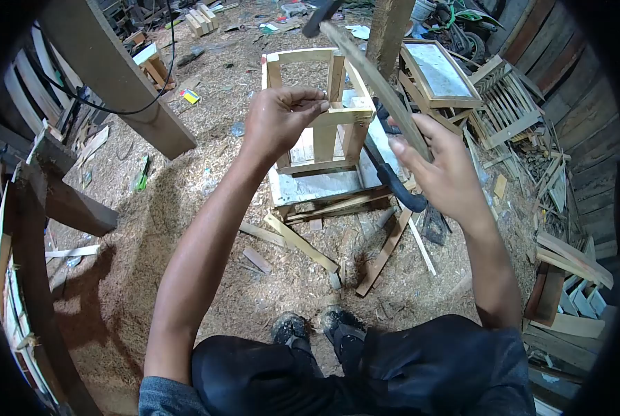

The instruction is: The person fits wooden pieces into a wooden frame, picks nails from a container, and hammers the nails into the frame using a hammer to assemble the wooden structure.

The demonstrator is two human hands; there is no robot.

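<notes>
My right hand (438,156) grips a hammer (379,76) by its long wooden handle, with the dark head raised up and to the left. My left hand (282,118) is pinched at the near top corner of a small wooden frame (324,135); whatever sits between the fingertips is too small to name. The frame has upright legs joined by rails and stands on a low, whitish-topped bench (303,186). Beside it, a tool with a black handle (401,191) leans over the bench's right edge, partly hidden by my right hand.
Loose wood strips (299,243) lie on the shavings-covered floor before my feet. A wooden post (116,76) rises at left with a cable, another post (388,31) behind the hammer. A panelled wooden piece (438,73) and slatted wood (507,104) are at right.
</notes>
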